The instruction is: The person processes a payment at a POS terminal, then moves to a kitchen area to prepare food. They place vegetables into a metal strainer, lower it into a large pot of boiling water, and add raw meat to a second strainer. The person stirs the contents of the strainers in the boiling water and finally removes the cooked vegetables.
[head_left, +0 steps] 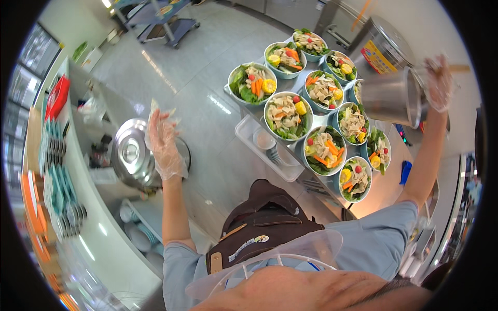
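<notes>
My left hand (165, 144), in a clear plastic glove, is raised with its fingers apart and holds nothing visible. It appears beside a round steel lid (131, 153). My right hand (439, 83), also gloved, is at the far right by the rim of a steel pot (389, 95); whether its fingers grip anything is unclear. Left of the pot, several bowls stand close together on a metal surface. One bowl (288, 116) holds leafy greens, pale folded pieces, corn and a cherry tomato. Another bowl (325, 151) also has carrot sticks.
A clear plastic tray (288, 173) with stacked round dishes lies beside the bowls. A lidded steel barrel (383, 44) stands behind them. On the left, a long white counter (103, 233) carries teal dishes (60, 190) and a red item (57, 97). A wheeled cart (171, 31) stands farther off.
</notes>
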Demonstrator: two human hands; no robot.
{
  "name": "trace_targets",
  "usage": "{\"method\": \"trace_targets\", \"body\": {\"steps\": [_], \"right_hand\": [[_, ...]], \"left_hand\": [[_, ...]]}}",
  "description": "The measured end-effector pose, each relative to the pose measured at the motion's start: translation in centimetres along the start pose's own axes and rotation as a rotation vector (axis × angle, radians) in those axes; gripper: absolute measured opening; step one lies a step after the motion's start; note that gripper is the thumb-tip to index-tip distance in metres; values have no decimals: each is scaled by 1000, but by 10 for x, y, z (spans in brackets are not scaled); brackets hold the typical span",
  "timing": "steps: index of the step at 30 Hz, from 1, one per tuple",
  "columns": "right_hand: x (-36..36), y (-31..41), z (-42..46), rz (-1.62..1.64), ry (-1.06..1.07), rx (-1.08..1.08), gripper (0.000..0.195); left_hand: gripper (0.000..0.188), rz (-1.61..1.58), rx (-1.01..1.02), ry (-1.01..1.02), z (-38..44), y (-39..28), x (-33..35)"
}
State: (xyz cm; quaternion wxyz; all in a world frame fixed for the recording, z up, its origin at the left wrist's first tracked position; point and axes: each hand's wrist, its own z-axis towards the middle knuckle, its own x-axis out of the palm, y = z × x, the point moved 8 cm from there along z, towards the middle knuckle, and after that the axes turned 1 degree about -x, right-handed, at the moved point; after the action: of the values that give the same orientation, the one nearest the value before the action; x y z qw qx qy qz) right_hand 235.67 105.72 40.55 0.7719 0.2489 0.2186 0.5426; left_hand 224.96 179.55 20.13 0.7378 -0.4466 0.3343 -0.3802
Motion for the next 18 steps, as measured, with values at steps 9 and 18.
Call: {"method": "trace_targets", "body": {"steps": [9, 18], "right_hand": [[485, -3, -32, 274, 393, 514, 29], [765, -133, -65, 620, 1012, 289, 25]], "left_hand": [[65, 68, 489, 483, 197, -59, 125], [84, 128, 482, 824, 361, 4, 183]]}}
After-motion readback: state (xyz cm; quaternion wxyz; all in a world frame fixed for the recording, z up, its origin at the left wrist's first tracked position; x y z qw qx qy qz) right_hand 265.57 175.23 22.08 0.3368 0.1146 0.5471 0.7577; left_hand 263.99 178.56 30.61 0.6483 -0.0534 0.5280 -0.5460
